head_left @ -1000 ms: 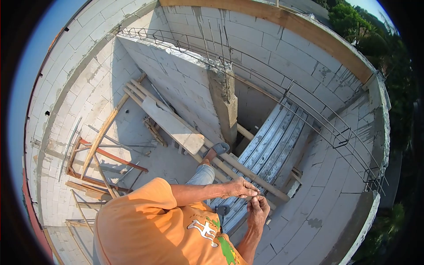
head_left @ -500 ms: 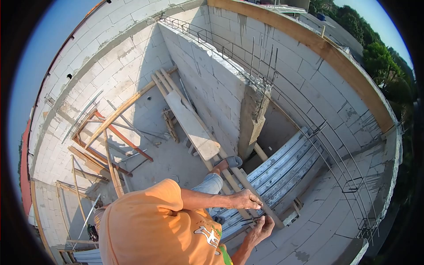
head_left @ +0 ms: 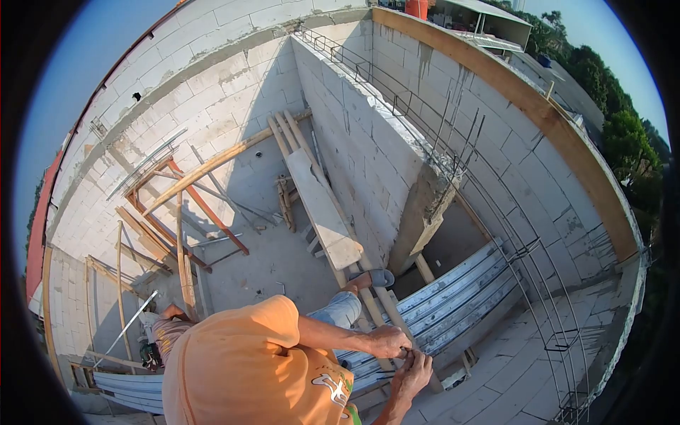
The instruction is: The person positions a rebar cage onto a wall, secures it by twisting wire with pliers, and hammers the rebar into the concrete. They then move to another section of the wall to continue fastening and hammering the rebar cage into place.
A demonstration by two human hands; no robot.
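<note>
My left hand (head_left: 388, 341) reaches out from the orange sleeve (head_left: 265, 319), its fingers closed in a pinch. Just below and to the right, my right hand (head_left: 413, 375) is closed too, its fingertips meeting those of the left hand. Something small and dark shows between them, too small to name. Both hands are above wooden planks (head_left: 393, 308) and ribbed metal sheets (head_left: 453, 290). My sandalled foot (head_left: 381, 278) rests on the planks, beside the end of a long pale board (head_left: 322, 212).
A block wall (head_left: 354, 134) ends in a rough concrete column (head_left: 425, 212). Rebar cages (head_left: 524, 249) run along the right. An orange-brown frame (head_left: 205, 205) and timber poles (head_left: 184, 248) stand on the lower floor. At left, another person's striped clothing (head_left: 170, 333) is partly visible.
My hands have come together from slightly apart. The thin dark pieces seen near my right hand are now mostly hidden. The view has shifted, with the surroundings now farther right.
</note>
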